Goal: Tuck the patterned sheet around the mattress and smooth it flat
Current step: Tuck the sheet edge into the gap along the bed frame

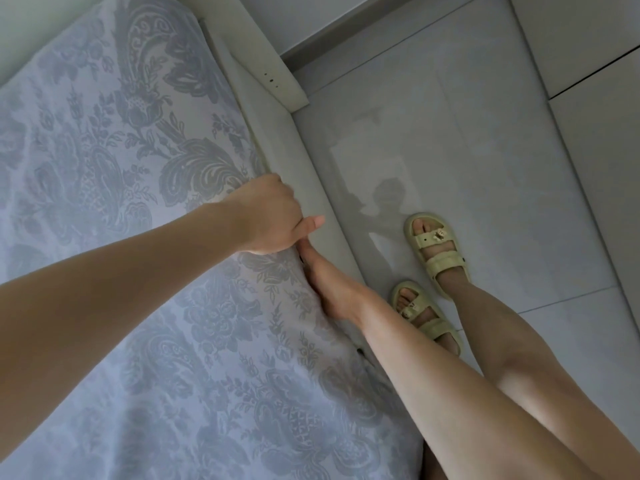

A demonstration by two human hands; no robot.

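1. Running diagonally through the head view, from the far upper left toward the person's body at lower right, is the long side edge of the bed. This edge is the line the coming move turns on.
2. Patterned sheet [138, 168]: pale blue-grey with a damask floral print. It lies over the whole top of the mattress, which is covered and nowhere seen bare. The top looks mostly flat, with slight puckering near the edge by the hands.
3. Bed frame [304, 161]: a pale padded side rail just beside the mattress edge. The narrow gap between rail and mattress is where the sheet goes down.
4. Left hand [270, 216]: reaches across from the lower left. It is clenched on the sheet at the edge, fingers curled over and under out of sight, thumb sticking out toward the rail. It is the farther of the two along the edge.
5. Right hand [325, 292]: lies nearer the body, just behind the left. It is flat along the mattress side with fingers straight and pushed into the gap, clasping nothing. Its tips are partly hidden close under the left hand.
6. Judgement: the tuck is in hand at mid-edge. Either hand could work on along this same line, the left placed for the far stretch, the right for the near one.
7. Floor [485, 133]: glossy pale tiles to the right of the rail, with the person's feet in cream sandals [429, 244].
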